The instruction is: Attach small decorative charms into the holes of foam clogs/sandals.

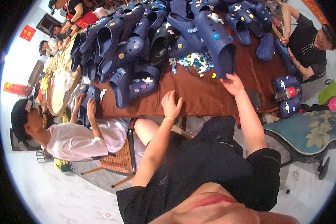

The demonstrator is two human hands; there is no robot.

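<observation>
My right hand (234, 85) grips the heel edge of a large navy clog (209, 28), fingers and thumb at its rim. That clog has small charms on its toe, white and blue among them. My left hand (171, 105) hangs just above the brown cloth (190, 91) with fingers apart and nothing in it. Beyond it lies a heap of small colourful shoe charms (196, 62), blue, white and yellow. To the left of the charms sit a navy clog with charms (143, 83) and another clog (119, 89) tilted beside it.
Many navy clogs (128, 48) are piled across the table's far side. At left, a person in white (82, 140) handles clogs; at right, a person in black (306, 48) holds one too. A dark drink bottle (285, 94) lies on clogs near a green cushioned chair (306, 130).
</observation>
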